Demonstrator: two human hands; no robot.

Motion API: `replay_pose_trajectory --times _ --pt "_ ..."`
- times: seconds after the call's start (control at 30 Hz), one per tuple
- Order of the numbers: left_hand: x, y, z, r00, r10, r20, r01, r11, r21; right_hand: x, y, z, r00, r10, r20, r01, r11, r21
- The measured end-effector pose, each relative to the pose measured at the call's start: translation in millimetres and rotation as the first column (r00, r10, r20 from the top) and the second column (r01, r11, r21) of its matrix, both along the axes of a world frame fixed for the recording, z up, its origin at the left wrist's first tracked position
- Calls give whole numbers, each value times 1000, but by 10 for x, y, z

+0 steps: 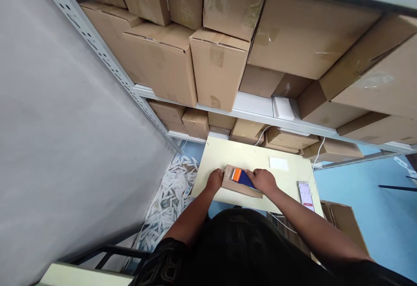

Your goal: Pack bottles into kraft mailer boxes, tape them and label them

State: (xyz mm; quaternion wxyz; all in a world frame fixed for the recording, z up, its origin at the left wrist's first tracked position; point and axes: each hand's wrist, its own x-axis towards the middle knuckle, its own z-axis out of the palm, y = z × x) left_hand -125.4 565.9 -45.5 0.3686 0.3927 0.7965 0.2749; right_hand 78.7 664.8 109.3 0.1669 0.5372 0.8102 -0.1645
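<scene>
A small, flat cardboard box (243, 188) lies on the pale yellow table (224, 149) in front of me. My left hand (215, 180) is closed on the box's left end, where a strip of clear tape shows. Over the box's top lies a flat orange and dark blue packet (243, 177) with a white edge; its exact kind is not clear. My right hand (263, 180) grips the packet's right end, thumb on top and the other fingers mostly hidden.
A white card (278, 163) and a phone (305, 195) with a lit screen lie on the table's right side. Shelves of cardboard boxes (220, 64) rise behind. Crumpled white paper strips (169, 199) cover the floor at left, beside a grey wall (65, 125).
</scene>
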Motion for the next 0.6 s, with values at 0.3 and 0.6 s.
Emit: replay_pose_trajectory --times 0.3,0.6 --pt "-162 -68 129 984 -149 -100 149 989 -7 -65 12 17 1000 -22 12 22 999 -32" --pt "85 -78 327 626 -577 -525 710 700 77 -78 53 -7 1000 3 -2 -3 998 -59"
